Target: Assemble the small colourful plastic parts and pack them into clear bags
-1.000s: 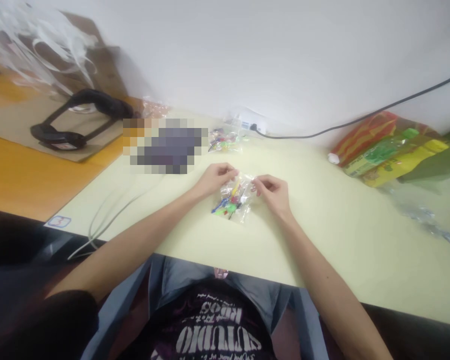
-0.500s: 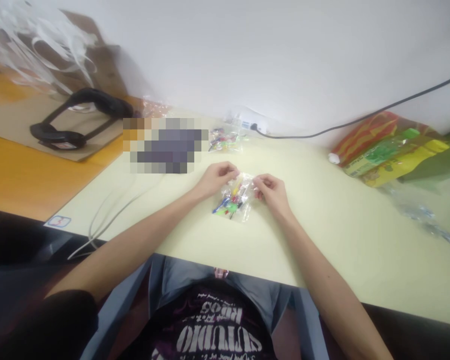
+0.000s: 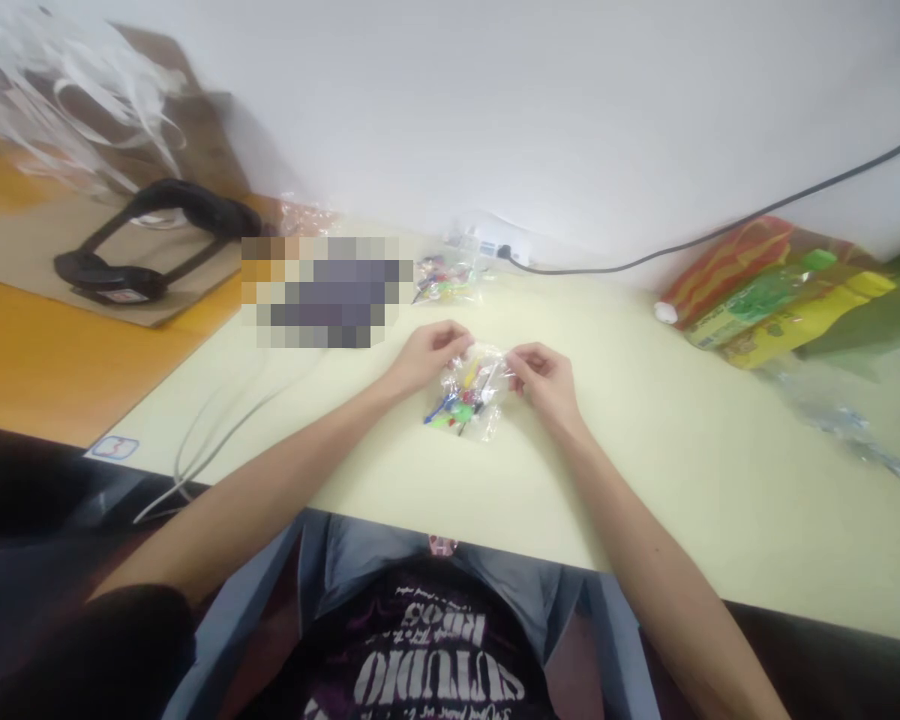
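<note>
A clear plastic bag (image 3: 466, 398) with small colourful pieces inside, blue, green, yellow, red and white, is held just over the pale yellow tabletop or rests on it; I cannot tell which. My left hand (image 3: 436, 352) pinches its upper left corner between thumb and fingers. At the upper right corner, my right hand (image 3: 544, 378) grips the bag's edge the same way. The pieces are too small to name. Farther back, near the wall, lies a second clear bag (image 3: 450, 280) of similar coloured pieces.
A pixelated dark item (image 3: 334, 295) lies left of the second bag. A black-framed device (image 3: 157, 240) sits on cardboard at far left. Bottles (image 3: 787, 300) and crumpled clear plastic (image 3: 844, 420) are at right. A black cable (image 3: 645, 262) runs along the wall; white cables (image 3: 229, 440) cross the left edge.
Both hands stay pinched on the bag's upper corners, with almost no movement. The whole view has shifted very slightly.
</note>
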Tool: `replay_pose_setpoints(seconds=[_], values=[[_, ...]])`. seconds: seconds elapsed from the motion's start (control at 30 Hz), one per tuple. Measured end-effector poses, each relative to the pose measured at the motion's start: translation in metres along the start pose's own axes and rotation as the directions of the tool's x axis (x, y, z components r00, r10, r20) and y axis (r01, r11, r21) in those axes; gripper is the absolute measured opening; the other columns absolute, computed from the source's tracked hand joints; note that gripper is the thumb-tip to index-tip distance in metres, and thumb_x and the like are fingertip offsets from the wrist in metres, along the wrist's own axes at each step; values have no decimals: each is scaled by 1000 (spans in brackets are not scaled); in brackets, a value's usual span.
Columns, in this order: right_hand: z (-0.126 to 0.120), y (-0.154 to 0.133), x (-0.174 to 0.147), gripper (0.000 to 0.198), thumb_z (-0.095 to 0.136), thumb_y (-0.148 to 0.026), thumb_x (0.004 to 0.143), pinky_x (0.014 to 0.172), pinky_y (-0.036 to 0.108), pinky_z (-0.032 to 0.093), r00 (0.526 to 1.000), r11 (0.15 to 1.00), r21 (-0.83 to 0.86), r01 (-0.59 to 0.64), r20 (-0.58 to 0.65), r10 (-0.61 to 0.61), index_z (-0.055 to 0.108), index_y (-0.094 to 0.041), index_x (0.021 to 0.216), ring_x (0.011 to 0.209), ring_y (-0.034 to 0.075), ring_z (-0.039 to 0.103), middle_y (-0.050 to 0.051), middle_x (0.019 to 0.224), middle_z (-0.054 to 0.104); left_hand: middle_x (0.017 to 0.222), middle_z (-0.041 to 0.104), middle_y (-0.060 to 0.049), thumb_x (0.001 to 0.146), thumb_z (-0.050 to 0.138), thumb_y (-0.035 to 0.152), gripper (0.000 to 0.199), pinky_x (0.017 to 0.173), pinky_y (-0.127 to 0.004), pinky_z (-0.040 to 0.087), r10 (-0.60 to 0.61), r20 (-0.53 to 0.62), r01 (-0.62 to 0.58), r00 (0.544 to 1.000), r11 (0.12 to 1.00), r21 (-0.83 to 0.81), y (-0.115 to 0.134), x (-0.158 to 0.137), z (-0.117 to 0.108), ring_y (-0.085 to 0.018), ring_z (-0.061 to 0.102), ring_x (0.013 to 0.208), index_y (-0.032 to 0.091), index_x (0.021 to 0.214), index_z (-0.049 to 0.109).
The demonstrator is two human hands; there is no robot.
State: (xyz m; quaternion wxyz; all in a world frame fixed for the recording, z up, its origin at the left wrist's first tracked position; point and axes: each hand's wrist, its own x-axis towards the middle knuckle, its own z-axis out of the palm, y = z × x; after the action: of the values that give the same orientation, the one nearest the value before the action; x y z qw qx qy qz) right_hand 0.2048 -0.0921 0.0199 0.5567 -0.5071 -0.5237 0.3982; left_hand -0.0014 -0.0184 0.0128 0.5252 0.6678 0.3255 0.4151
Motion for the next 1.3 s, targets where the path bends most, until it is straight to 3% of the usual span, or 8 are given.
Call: replay_pose_setpoints(seconds=[0.27,1.3], values=[[0,2,1,35,79,-51,77,46,25,43,1000,1000,-6,-1,-1,1,66,-19,81,52,12,56,-1,65,64,75,65,-2,83,77,45,31,60,-25,43,27,-50,-27,998,1000,15,-1,1,-1,-11,53,62,15,88,73],[-1,5,3,33,77,-50,76,46,25,44,1000,999,-32,1,-18,-2,65,-20,82,52,12,57,0,68,66,75,69,-3,79,80,46,32,60,-27,44,24,-144,-18,989,999,42,-2,4,-4,-12,57,62,16,90,74]])
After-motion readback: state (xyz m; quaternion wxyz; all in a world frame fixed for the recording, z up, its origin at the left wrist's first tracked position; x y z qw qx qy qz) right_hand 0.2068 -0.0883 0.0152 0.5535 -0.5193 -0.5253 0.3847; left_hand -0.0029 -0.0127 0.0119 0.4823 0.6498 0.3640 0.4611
